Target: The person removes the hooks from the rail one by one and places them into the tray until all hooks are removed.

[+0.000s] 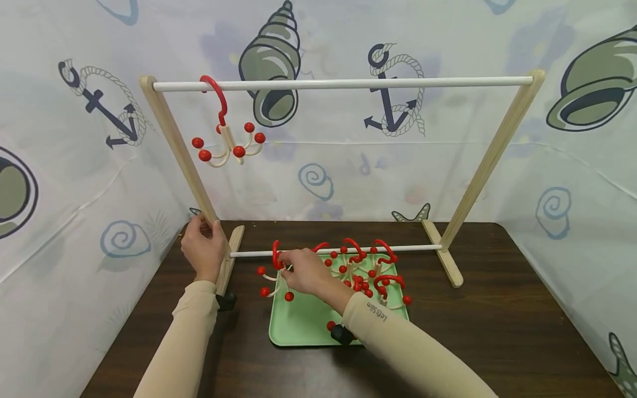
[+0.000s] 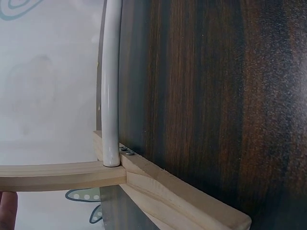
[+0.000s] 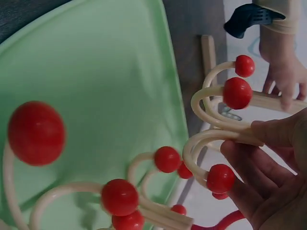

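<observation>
My right hand (image 1: 309, 272) pinches the cream stem of a hook hanger (image 3: 237, 93), which has a red hook and curved arms tipped with red balls. It is over the left side of a green tray (image 1: 298, 330), close to the lower white rod (image 1: 413, 248). My left hand (image 1: 204, 251) grips the left wooden post (image 1: 181, 149) of a stand near its foot; a fingertip (image 2: 7, 211) shows against that post in the left wrist view. Another hanger (image 1: 226, 138) hangs by its red hook from the upper white rod (image 1: 343, 84), near the left end.
Several more hangers (image 1: 383, 251) lie in a tangle on the tray's right half. The stand's right post (image 1: 490, 157) rises behind them, its wooden foot (image 1: 443, 254) on the dark table (image 1: 502, 331). A patterned cloth (image 1: 348, 182) backs the table.
</observation>
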Action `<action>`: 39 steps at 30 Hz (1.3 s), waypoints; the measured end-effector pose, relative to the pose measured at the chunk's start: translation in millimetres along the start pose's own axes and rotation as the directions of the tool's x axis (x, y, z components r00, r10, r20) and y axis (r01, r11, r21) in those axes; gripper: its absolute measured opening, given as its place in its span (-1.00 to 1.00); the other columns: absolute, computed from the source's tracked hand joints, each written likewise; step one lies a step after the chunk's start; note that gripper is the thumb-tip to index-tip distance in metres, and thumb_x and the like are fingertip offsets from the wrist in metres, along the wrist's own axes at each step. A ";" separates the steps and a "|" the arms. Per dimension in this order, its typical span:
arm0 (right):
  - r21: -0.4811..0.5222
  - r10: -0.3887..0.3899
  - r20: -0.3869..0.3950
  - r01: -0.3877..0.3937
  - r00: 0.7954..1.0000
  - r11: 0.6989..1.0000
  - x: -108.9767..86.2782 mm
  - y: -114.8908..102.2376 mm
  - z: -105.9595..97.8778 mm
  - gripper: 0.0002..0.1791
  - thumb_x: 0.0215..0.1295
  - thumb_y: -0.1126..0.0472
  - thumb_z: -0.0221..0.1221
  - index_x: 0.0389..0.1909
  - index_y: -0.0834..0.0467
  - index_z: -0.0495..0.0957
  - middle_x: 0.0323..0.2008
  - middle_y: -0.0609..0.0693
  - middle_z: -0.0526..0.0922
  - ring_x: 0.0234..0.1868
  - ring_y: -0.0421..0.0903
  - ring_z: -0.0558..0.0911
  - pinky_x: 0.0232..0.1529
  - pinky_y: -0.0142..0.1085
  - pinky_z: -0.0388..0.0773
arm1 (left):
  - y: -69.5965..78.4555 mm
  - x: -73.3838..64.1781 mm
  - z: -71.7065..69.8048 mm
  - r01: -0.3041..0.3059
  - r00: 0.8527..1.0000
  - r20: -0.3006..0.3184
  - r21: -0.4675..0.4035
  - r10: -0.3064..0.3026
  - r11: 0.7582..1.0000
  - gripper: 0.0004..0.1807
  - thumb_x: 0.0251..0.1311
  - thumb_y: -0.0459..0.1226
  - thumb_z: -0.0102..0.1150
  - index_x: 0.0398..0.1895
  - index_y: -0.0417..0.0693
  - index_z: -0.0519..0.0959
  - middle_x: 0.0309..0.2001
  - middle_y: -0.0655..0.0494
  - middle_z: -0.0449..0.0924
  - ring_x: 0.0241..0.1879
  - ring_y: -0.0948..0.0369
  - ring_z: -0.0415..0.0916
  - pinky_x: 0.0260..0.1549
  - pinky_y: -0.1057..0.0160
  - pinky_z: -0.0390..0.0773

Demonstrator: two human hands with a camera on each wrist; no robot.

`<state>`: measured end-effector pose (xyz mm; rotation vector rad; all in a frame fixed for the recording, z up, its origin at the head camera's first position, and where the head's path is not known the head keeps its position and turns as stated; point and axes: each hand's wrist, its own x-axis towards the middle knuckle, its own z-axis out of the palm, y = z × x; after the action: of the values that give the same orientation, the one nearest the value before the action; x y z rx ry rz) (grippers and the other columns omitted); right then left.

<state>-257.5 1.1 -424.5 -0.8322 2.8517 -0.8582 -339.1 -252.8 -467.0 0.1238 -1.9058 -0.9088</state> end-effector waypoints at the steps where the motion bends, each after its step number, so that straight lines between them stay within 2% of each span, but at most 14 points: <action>1: -0.001 0.005 0.004 -0.005 1.000 1.000 -0.3 1.2 1.3 -0.74 0.32 0.23 0.19 0.01 0.05 0.65 -0.11 -0.05 0.71 -0.39 -0.24 0.62 -0.35 -0.39 0.47 | -0.1 0.0 0.4 -0.002 1.000 -0.002 0.000 0.002 1.000 -0.78 0.13 -0.29 0.29 -0.19 -0.22 0.63 -0.32 -0.20 0.66 -0.35 -0.09 0.64 -0.34 -0.13 0.48; 3: -0.008 0.021 0.015 -0.021 1.000 1.000 -0.6 3.1 3.6 -0.79 0.30 0.24 0.20 -0.08 0.05 0.66 -0.20 -0.09 0.71 -0.42 -0.24 0.58 -0.38 -0.38 0.46 | 0.2 0.1 0.9 -0.004 1.000 -0.005 -0.001 0.004 1.000 -0.78 0.13 -0.29 0.30 -0.19 -0.22 0.63 -0.32 -0.20 0.65 -0.35 -0.09 0.64 -0.35 -0.13 0.47; 6: -0.042 0.056 0.026 -0.055 0.998 0.998 -0.8 6.4 8.0 -0.93 0.27 0.28 0.19 -0.38 0.09 0.62 -0.51 -0.12 0.58 -0.58 -0.25 0.41 -0.53 -0.39 0.33 | 1.0 0.2 1.3 -0.004 1.000 -0.007 -0.004 0.004 1.000 -0.79 0.14 -0.29 0.30 -0.19 -0.21 0.63 -0.33 -0.20 0.65 -0.36 -0.09 0.64 -0.36 -0.13 0.47; 9: -0.089 0.086 0.017 -0.085 0.996 0.992 -1.6 10.4 12.5 -0.71 0.23 0.33 0.15 -0.66 0.08 0.39 -0.74 -0.12 0.27 -0.69 -0.22 0.18 -0.63 -0.38 0.16 | 2.6 0.2 1.4 -0.001 1.000 -0.002 -0.006 0.001 1.000 -0.79 0.14 -0.29 0.30 -0.19 -0.22 0.63 -0.33 -0.20 0.65 -0.36 -0.09 0.64 -0.35 -0.12 0.47; 11: -0.111 0.095 0.001 -0.095 0.995 0.989 -2.1 13.0 15.1 -0.63 0.21 0.35 0.13 -0.73 0.06 0.28 -0.78 -0.12 0.14 -0.71 -0.21 0.12 -0.64 -0.38 0.13 | 3.1 0.1 1.6 0.001 1.000 0.001 -0.007 -0.001 1.000 -0.79 0.14 -0.30 0.30 -0.19 -0.22 0.63 -0.33 -0.21 0.65 -0.36 -0.09 0.63 -0.35 -0.12 0.47; 13: -0.122 0.098 -0.015 -0.099 0.995 0.988 -2.8 15.6 16.9 -0.62 0.19 0.36 0.12 -0.74 0.05 0.25 -0.78 -0.13 0.12 -0.70 -0.21 0.11 -0.63 -0.38 0.13 | 3.1 0.0 2.0 0.003 1.000 0.002 -0.006 -0.003 1.000 -0.79 0.14 -0.30 0.30 -0.19 -0.22 0.63 -0.33 -0.20 0.65 -0.36 -0.09 0.63 -0.34 -0.12 0.47; 16: -0.148 0.095 -0.029 -0.098 0.995 0.984 -3.7 19.2 19.2 -0.71 0.21 0.36 0.12 -0.68 0.09 0.39 -0.76 -0.11 0.21 -0.69 -0.21 0.17 -0.61 -0.39 0.18 | 2.2 -0.5 2.7 0.006 1.000 0.005 -0.007 -0.006 1.000 -0.79 0.15 -0.30 0.30 -0.19 -0.22 0.62 -0.33 -0.20 0.65 -0.36 -0.09 0.63 -0.34 -0.11 0.48; 19: -0.200 0.067 -0.055 -0.077 0.996 0.977 -4.1 22.4 22.2 -0.91 0.21 0.35 0.16 -0.43 0.12 0.60 -0.62 -0.11 0.46 -0.62 -0.22 0.35 -0.57 -0.41 0.28 | 0.7 -1.6 2.7 0.017 1.000 0.007 -0.006 -0.017 1.000 -0.80 0.15 -0.30 0.30 -0.19 -0.22 0.62 -0.34 -0.20 0.65 -0.36 -0.08 0.63 -0.33 -0.10 0.48; 22: -0.241 0.041 -0.084 -0.061 0.996 0.969 -3.5 25.4 25.4 -0.80 0.21 0.33 0.19 -0.16 0.09 0.65 -0.38 -0.09 0.65 -0.46 -0.18 0.55 -0.48 -0.40 0.43 | -0.4 -2.9 2.1 0.031 1.000 0.007 0.000 -0.031 1.000 -0.80 0.14 -0.28 0.31 -0.21 -0.21 0.62 -0.34 -0.19 0.64 -0.36 -0.08 0.63 -0.33 -0.09 0.48; 25: -0.240 0.042 -0.109 -0.067 0.993 0.968 -1.8 28.5 28.1 -0.78 0.23 0.31 0.20 -0.11 0.09 0.64 -0.31 -0.07 0.67 -0.39 -0.15 0.60 -0.43 -0.38 0.47 | 0.2 -3.1 1.5 0.036 0.999 0.007 0.005 -0.036 0.999 -0.80 0.15 -0.27 0.30 -0.21 -0.21 0.62 -0.34 -0.19 0.64 -0.35 -0.08 0.63 -0.33 -0.10 0.47; 31: -0.172 0.069 -0.127 -0.090 0.990 0.981 0.4 33.4 31.6 -0.75 0.25 0.31 0.21 -0.06 0.09 0.64 -0.30 -0.07 0.68 -0.48 -0.20 0.52 -0.50 -0.41 0.42 | 1.2 -3.0 2.0 0.019 1.000 0.012 -0.001 -0.019 1.000 -0.78 0.15 -0.27 0.30 -0.19 -0.21 0.62 -0.33 -0.19 0.65 -0.34 -0.09 0.62 -0.32 -0.11 0.46; 36: -0.175 0.066 -0.129 -0.089 0.989 0.981 -0.8 31.5 29.3 -0.70 0.24 0.33 0.23 0.00 0.10 0.65 -0.23 -0.07 0.71 -0.33 -0.17 0.62 -0.38 -0.39 0.50 | -0.1 -3.7 2.9 0.013 1.000 -0.002 0.003 -0.013 1.000 -0.79 0.13 -0.29 0.31 -0.21 -0.22 0.62 -0.35 -0.20 0.64 -0.36 -0.10 0.62 -0.32 -0.12 0.45; 39: -0.154 0.087 -0.112 -0.103 0.990 0.983 -1.6 27.8 25.2 -0.64 0.26 0.33 0.22 0.09 0.12 0.62 -0.13 -0.02 0.71 -0.31 -0.14 0.64 -0.42 -0.38 0.50 | -0.5 -3.1 2.9 0.014 1.000 -0.003 0.006 -0.014 1.000 -0.79 0.13 -0.28 0.31 -0.22 -0.21 0.61 -0.35 -0.19 0.64 -0.36 -0.09 0.62 -0.31 -0.14 0.44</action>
<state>-264.6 8.8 -460.6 -0.6762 3.0566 -0.6905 -340.0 -250.2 -470.3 0.1423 -1.9075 -0.9124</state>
